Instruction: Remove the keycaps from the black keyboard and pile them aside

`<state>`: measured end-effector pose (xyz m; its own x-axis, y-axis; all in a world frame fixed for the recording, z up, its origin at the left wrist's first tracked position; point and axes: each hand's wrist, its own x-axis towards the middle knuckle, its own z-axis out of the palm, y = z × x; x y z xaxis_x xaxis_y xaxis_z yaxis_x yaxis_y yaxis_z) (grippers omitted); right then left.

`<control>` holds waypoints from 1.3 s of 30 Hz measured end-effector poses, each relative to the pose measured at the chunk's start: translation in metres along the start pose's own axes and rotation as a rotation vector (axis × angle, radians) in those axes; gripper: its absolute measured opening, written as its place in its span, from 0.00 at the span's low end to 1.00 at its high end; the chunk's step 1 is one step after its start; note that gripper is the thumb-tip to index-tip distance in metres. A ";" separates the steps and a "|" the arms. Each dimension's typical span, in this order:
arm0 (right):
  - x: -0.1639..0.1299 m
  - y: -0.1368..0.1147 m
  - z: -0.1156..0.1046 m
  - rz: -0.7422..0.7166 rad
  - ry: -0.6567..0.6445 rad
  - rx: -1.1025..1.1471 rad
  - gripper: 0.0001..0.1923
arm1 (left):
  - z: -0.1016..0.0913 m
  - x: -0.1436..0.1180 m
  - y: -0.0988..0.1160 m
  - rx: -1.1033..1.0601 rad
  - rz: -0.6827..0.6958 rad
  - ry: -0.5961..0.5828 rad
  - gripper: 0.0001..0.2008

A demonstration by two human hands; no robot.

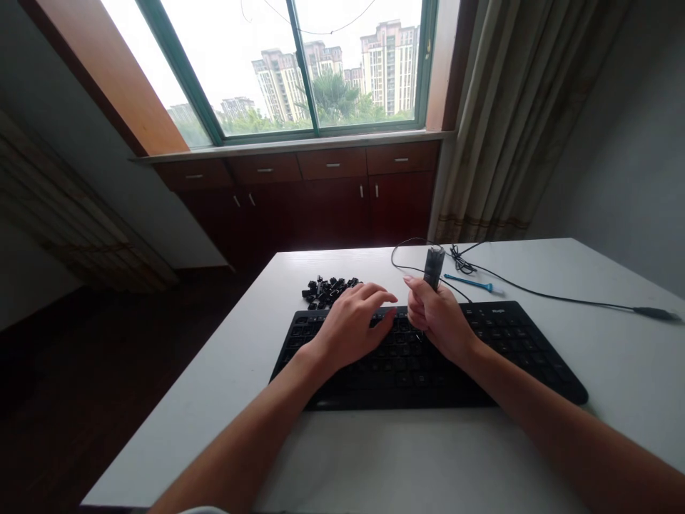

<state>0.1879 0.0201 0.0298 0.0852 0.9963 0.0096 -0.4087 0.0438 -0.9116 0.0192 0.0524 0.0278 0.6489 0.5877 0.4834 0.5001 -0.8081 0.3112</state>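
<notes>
A black keyboard (353, 395) lies across the white table, many of its key spots looking bare. Over its left and middle part hovers or rests my left hand (356, 321), thumb and fingers apart and holding nothing. My right hand (436, 318) is wrapped round the dark handle of a keycap puller (434, 265), held upright above the keyboard's middle. Its lower end is mostly hidden by the fingers, with a thin glint just below them. A pile of loose black keycaps (327, 291) sits behind the keyboard's left end, partly behind my left hand.
A slim blue brush (471, 283) lies behind the keyboard on the right. Near it, a bundled black cable (463, 260) runs to a dark plug end (656, 313) at the table's right. The white table's (203, 400) left edge drops to dark floor. Cabinets (315, 207) stand below the window.
</notes>
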 end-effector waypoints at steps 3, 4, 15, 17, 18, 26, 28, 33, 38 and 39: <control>-0.002 0.004 0.001 -0.014 0.004 -0.019 0.25 | 0.006 -0.002 0.015 -0.058 -0.018 -0.060 0.17; -0.003 0.006 0.002 -0.024 -0.009 -0.029 0.25 | 0.008 -0.003 0.019 -0.082 -0.027 -0.066 0.22; -0.005 0.014 0.001 -0.093 -0.035 -0.021 0.23 | 0.015 -0.007 0.033 -0.251 -0.009 -0.096 0.43; -0.008 0.014 0.000 -0.099 -0.115 -0.016 0.24 | 0.015 -0.008 0.035 -0.294 0.007 -0.115 0.47; -0.009 0.014 0.000 -0.114 -0.164 -0.014 0.24 | 0.016 -0.008 0.037 -0.316 0.010 -0.120 0.49; -0.017 0.013 -0.002 -0.289 -0.191 -0.078 0.25 | 0.025 -0.010 0.050 -0.441 -0.014 -0.113 0.51; -0.017 0.013 0.000 -0.322 -0.168 -0.086 0.25 | 0.027 -0.010 0.051 -0.439 -0.017 -0.093 0.48; -0.016 0.013 0.003 -0.334 -0.129 -0.097 0.24 | 0.028 -0.008 0.050 -0.429 -0.032 -0.073 0.45; -0.009 0.014 0.001 -0.283 -0.098 0.022 0.25 | 0.013 -0.005 0.036 -0.243 0.021 -0.177 0.47; -0.007 0.013 0.000 -0.278 -0.073 0.048 0.25 | 0.008 -0.005 0.031 -0.195 0.029 -0.195 0.45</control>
<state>0.1817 0.0138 0.0177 0.1351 0.9481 0.2878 -0.4219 0.3179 -0.8491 0.0365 0.0249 0.0284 0.7688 0.5455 0.3337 0.3722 -0.8061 0.4601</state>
